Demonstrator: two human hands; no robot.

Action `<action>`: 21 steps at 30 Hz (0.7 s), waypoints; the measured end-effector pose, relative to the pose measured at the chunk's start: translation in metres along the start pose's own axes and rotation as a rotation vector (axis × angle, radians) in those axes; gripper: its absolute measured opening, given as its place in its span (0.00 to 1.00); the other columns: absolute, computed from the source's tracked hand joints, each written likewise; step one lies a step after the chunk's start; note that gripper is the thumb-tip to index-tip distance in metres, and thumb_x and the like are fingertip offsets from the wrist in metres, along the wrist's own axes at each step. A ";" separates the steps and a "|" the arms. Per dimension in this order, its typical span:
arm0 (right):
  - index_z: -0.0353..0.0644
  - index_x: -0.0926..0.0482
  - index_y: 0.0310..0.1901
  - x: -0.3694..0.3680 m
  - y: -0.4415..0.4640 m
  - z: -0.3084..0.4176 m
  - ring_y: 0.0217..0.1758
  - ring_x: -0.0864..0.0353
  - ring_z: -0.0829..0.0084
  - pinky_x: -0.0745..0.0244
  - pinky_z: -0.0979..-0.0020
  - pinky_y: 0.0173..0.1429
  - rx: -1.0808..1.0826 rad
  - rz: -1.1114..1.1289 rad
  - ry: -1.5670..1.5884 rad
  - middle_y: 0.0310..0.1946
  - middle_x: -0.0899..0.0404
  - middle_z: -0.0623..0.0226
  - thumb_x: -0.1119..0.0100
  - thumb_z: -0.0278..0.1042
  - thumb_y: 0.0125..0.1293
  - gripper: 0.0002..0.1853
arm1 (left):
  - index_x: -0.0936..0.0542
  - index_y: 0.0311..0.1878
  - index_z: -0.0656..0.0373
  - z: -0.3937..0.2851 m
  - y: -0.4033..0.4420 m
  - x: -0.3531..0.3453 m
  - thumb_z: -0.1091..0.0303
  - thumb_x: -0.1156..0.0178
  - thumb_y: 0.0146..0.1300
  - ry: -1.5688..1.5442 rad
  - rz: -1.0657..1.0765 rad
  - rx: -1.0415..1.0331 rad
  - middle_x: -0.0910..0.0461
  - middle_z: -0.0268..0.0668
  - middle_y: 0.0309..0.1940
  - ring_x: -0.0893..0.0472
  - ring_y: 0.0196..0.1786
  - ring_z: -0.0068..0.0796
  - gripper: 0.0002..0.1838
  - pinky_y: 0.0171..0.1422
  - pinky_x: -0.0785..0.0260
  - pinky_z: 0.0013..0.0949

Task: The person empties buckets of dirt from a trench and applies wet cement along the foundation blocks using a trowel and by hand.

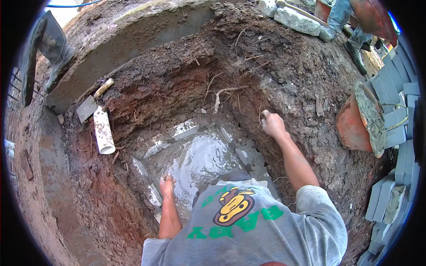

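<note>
Muddy water (202,155) fills the pit floor inside a low border of pale bricks (185,129). At the left edge of the water is my left hand (167,185), fingers slightly bent and apart, with nothing visible in it. My right hand (272,124) is closed against the pit's right-hand soil wall (248,108). A thin root-like strand shows beside its fingers, but what they grip is hidden. A thicker pale root (224,91) sticks out of the far wall. My grey printed shirt (248,217) covers the near part of the pit.
A white pipe (103,131) and a trowel (87,108) lie on the left bank. A mortar-crusted bucket (357,122) and stacked grey blocks (395,119) stand at right. Other people's boots (58,60) and legs (341,15) are above, near a stone block (296,22).
</note>
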State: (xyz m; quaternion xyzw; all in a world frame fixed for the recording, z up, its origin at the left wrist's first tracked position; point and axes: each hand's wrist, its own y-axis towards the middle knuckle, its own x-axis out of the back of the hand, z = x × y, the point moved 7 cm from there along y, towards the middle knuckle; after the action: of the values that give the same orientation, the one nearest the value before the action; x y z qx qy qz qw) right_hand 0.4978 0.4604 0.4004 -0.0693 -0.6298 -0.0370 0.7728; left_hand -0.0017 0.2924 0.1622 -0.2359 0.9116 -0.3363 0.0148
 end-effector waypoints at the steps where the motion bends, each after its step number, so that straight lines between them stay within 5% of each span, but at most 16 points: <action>1: 0.44 0.25 0.48 -0.036 -0.011 -0.016 0.43 0.21 0.47 0.27 0.54 0.49 -0.048 0.096 0.039 0.35 0.21 0.44 0.44 0.34 0.57 0.16 | 0.29 0.52 0.61 0.001 0.008 0.008 0.66 0.45 0.63 0.011 -0.018 0.012 0.23 0.35 0.34 0.20 0.29 0.26 0.16 0.24 0.36 0.25; 4: 0.40 0.26 0.54 -0.080 -0.051 -0.032 0.55 0.25 0.52 0.31 0.59 0.59 -0.224 0.290 0.101 0.47 0.24 0.44 0.41 0.39 0.54 0.25 | 0.29 0.51 0.61 -0.007 0.025 0.034 0.67 0.44 0.63 -0.016 -0.004 -0.041 0.23 0.35 0.33 0.21 0.27 0.26 0.16 0.23 0.35 0.25; 10: 0.39 0.24 0.52 -0.086 -0.086 -0.020 0.55 0.25 0.53 0.31 0.60 0.60 -0.351 0.270 0.150 0.49 0.24 0.47 0.40 0.44 0.55 0.25 | 0.29 0.47 0.51 0.023 0.078 0.084 0.59 0.43 0.63 0.019 0.035 -0.020 0.25 0.31 0.29 0.23 0.28 0.26 0.13 0.27 0.31 0.30; 13: 0.40 0.21 0.49 -0.076 -0.097 -0.019 0.52 0.23 0.53 0.29 0.60 0.57 -0.390 0.234 0.223 0.45 0.21 0.48 0.40 0.43 0.56 0.21 | 0.29 0.47 0.52 0.018 0.058 0.091 0.56 0.45 0.64 -0.110 0.105 0.072 0.24 0.32 0.30 0.23 0.30 0.28 0.14 0.29 0.30 0.33; 16: 0.41 0.18 0.42 -0.054 -0.102 -0.023 0.47 0.20 0.53 0.28 0.60 0.54 -0.423 0.117 0.268 0.38 0.19 0.49 0.40 0.43 0.57 0.16 | 0.31 0.45 0.54 0.000 0.045 0.087 0.59 0.48 0.66 -0.099 0.016 0.132 0.26 0.31 0.26 0.27 0.21 0.24 0.11 0.17 0.38 0.27; 19: 0.38 0.18 0.37 -0.021 -0.100 -0.035 0.42 0.19 0.53 0.27 0.59 0.49 -0.387 -0.035 0.221 0.35 0.19 0.48 0.42 0.42 0.57 0.15 | 0.29 0.52 0.54 0.010 0.065 0.077 0.44 0.48 0.64 0.048 0.051 0.090 0.25 0.30 0.27 0.24 0.28 0.28 0.25 0.29 0.32 0.36; 21: 0.36 0.19 0.35 -0.022 -0.087 -0.061 0.36 0.19 0.53 0.26 0.60 0.42 -0.365 -0.174 0.246 0.29 0.20 0.48 0.42 0.39 0.58 0.13 | 0.21 0.44 0.60 0.010 0.075 0.067 0.39 0.50 0.63 0.057 -0.002 -0.065 0.20 0.34 0.28 0.22 0.27 0.30 0.29 0.34 0.28 0.38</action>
State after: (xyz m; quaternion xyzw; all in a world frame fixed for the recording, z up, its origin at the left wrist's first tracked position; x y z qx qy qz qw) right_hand 0.5399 0.3643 0.3725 -0.1484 -0.5173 -0.2246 0.8124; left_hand -0.0913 0.3067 0.1165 -0.2276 0.9219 -0.3130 -0.0191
